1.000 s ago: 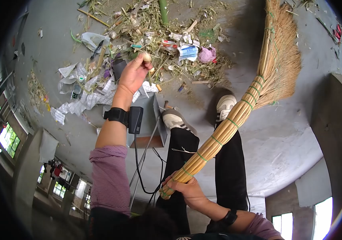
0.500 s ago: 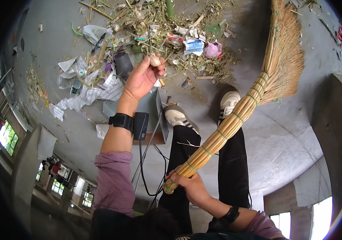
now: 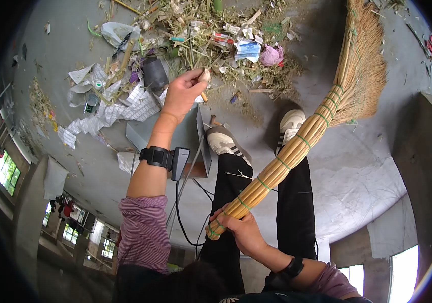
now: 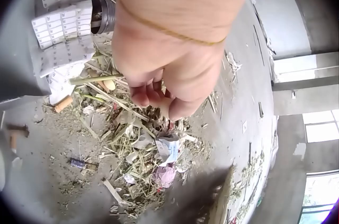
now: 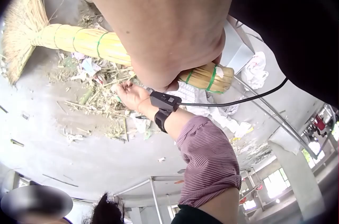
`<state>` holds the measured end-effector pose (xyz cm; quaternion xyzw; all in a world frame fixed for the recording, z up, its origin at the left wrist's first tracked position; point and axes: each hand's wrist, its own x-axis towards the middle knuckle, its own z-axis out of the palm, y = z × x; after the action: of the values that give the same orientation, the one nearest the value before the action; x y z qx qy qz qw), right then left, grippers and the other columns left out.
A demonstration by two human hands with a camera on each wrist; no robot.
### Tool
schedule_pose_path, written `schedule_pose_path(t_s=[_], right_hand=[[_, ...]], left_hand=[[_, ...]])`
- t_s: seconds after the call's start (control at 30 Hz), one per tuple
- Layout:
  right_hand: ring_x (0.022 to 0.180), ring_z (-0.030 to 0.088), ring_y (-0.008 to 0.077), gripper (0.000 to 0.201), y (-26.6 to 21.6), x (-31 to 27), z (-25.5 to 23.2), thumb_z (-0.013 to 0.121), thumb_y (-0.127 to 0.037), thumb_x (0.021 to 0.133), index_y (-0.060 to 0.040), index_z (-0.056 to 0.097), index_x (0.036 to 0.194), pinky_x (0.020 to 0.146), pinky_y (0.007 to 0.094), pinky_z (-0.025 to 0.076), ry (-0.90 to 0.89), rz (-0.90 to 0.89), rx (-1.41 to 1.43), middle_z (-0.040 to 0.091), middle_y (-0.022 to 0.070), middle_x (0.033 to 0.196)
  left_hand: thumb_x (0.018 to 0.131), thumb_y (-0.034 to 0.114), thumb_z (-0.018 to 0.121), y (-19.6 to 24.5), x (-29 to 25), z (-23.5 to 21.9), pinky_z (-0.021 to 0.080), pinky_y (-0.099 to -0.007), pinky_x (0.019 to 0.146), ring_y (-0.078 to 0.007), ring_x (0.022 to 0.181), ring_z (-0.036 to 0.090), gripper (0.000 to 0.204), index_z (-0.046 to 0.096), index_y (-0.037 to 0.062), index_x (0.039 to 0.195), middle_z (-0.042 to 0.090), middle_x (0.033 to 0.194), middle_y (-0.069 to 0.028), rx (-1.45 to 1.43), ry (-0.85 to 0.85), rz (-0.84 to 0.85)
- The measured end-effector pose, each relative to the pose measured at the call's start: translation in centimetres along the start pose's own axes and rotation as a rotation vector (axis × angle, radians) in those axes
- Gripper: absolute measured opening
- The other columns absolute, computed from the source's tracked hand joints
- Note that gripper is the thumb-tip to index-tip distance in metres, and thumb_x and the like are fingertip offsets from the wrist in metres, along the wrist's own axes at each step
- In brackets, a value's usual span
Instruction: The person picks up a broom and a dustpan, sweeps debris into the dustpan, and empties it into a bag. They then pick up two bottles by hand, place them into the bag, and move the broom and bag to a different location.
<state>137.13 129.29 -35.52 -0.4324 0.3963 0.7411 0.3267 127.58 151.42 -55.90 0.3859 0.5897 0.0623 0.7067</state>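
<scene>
My left hand point(image 3: 180, 97) pinches a pale, rounded garlic bulb point(image 3: 205, 76) between thumb and fingers, above the near edge of the debris pile point(image 3: 191, 45). In the left wrist view the curled fingers point(image 4: 151, 97) mostly hide the bulb. Low in the head view, my right hand point(image 3: 246, 235) grips the end of the straw broom's handle point(image 3: 271, 174), which is bound with green ties. The broom slants up to the right, and its bristles point(image 3: 365, 70) fan out at the far right. Beneath my left forearm stands a grey dustpan point(image 3: 203, 151) with a thin metal handle.
Straw, paper scraps, a blue-and-white packet point(image 3: 248, 50) and a crumpled pink wrapper point(image 3: 271, 55) lie in the pile. Left of it are printed paper sheets point(image 3: 135, 106), a dark cylinder point(image 3: 154, 73) and a plastic bag point(image 3: 120, 34). My shoes point(image 3: 221, 141) stand near the dustpan. A black cable point(image 3: 179, 217) hangs from the left wrist.
My left hand has moved slightly right and turned from palm up to back up, still pinching the garlic bulb. The right hand keeps its hold on the broom, nearly still.
</scene>
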Motion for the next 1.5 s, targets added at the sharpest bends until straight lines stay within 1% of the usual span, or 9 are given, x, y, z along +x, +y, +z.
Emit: schedule_pose_path(t_s=[0.17, 0.4, 0.47, 0.57, 0.87, 1.1, 1.17, 1.27, 1.5], right_hand=[[0.083, 0.060, 0.0246, 0.020, 0.2, 0.1, 0.0, 0.057, -0.003, 0.075, -0.0037, 0.047, 0.092, 0.075, 0.0384, 0.049, 0.010, -0.008, 0.022, 0.057, 0.0117, 0.088], [0.083, 0.060, 0.0238, 0.019, 0.3, 0.3, 0.0, 0.056, -0.004, 0.075, -0.0038, 0.047, 0.092, 0.075, 0.0374, 0.049, 0.015, -0.012, -0.005, 0.057, 0.0116, 0.088], [0.083, 0.060, 0.0236, 0.019, 0.3, 0.3, 0.0, 0.056, -0.004, 0.076, -0.0039, 0.047, 0.092, 0.075, 0.0371, 0.048, 0.022, -0.013, -0.013, 0.058, 0.0116, 0.088], [0.083, 0.060, 0.0230, 0.019, 0.2, 0.2, 0.1, 0.056, -0.004, 0.076, -0.0040, 0.048, 0.092, 0.075, 0.0364, 0.048, 0.025, -0.017, -0.009, 0.058, 0.0115, 0.088], [0.083, 0.060, 0.0223, 0.017, 0.1, 0.2, -0.1, 0.056, -0.005, 0.077, -0.0032, 0.049, 0.092, 0.076, 0.0351, 0.048, -0.001, 0.014, -0.003, 0.058, 0.0121, 0.089], [0.085, 0.059, 0.0195, 0.015, 0.0, 0.1, -0.1, 0.057, -0.003, 0.076, -0.0019, 0.051, 0.090, 0.076, 0.0332, 0.048, 0.011, 0.014, 0.018, 0.058, 0.0099, 0.088], [0.087, 0.057, 0.0172, 0.015, -0.1, 0.1, 0.0, 0.058, -0.002, 0.076, -0.0006, 0.052, 0.089, 0.075, 0.0317, 0.048, 0.015, 0.026, 0.039, 0.058, 0.0081, 0.087], [0.088, 0.057, 0.0174, 0.014, -0.3, 0.0, 0.1, 0.058, -0.002, 0.076, -0.0010, 0.052, 0.089, 0.076, 0.0320, 0.047, 0.016, 0.026, 0.044, 0.057, 0.0080, 0.087], [0.088, 0.057, 0.0181, 0.016, -0.2, 0.0, 0.0, 0.058, -0.002, 0.076, -0.0033, 0.051, 0.090, 0.078, 0.0329, 0.047, 0.009, 0.017, 0.021, 0.057, 0.0082, 0.088]], left_hand=[[0.076, 0.012, 0.063, -2.0, 0.6, -0.4, 0.043, -0.0190, 0.061, -0.0051, 0.066, 0.048, 0.030, 0.059, -0.0044, 0.100, 0.056, 0.078, 0.0002, 0.236, 0.043, 0.182], [0.076, 0.009, 0.063, -2.0, -0.3, 0.3, 0.043, -0.0200, 0.057, -0.0050, 0.060, 0.047, 0.025, 0.060, -0.0015, 0.098, 0.056, 0.070, -0.0009, 0.356, 0.099, 0.149], [0.077, 0.004, 0.061, -2.0, -0.6, 0.3, 0.043, -0.0178, 0.059, -0.0029, 0.067, 0.050, 0.025, 0.058, 0.0003, 0.102, 0.057, 0.078, 0.0008, 0.439, 0.082, 0.194], [0.075, 0.002, 0.061, -1.7, -0.8, 0.5, 0.042, -0.0178, 0.057, -0.0031, 0.063, 0.048, 0.024, 0.059, 0.0037, 0.099, 0.056, 0.074, 0.0020, 0.555, 0.153, 0.294], [0.071, 0.003, 0.063, -1.2, -0.8, 1.2, 0.043, -0.0201, 0.054, -0.0069, 0.056, 0.047, 0.020, 0.060, 0.0051, 0.090, 0.053, 0.070, -0.0014, 0.574, 0.283, 0.448], [0.075, 0.006, 0.062, -2.3, -0.5, 1.0, 0.044, -0.0204, 0.056, -0.0056, 0.059, 0.050, 0.019, 0.059, 0.0014, 0.093, 0.058, 0.074, -0.0003, 0.304, 0.136, 0.240], [0.081, 0.005, 0.056, -1.5, -0.9, 1.0, 0.045, -0.0205, 0.059, -0.0082, 0.066, 0.054, 0.022, 0.055, -0.0017, 0.101, 0.060, 0.080, -0.0046, 0.233, 0.022, -0.006], [0.082, 0.007, 0.053, -1.7, -1.2, 1.3, 0.045, -0.0206, 0.058, -0.0088, 0.067, 0.054, 0.024, 0.053, -0.0017, 0.105, 0.060, 0.081, -0.0053, 0.215, 0.017, 0.067], [0.079, 0.004, 0.054, -1.4, -1.0, 1.7, 0.041, -0.0189, 0.052, -0.0058, 0.060, 0.051, 0.025, 0.056, 0.0003, 0.103, 0.059, 0.074, -0.0024, 0.054, 0.074, 0.050]])
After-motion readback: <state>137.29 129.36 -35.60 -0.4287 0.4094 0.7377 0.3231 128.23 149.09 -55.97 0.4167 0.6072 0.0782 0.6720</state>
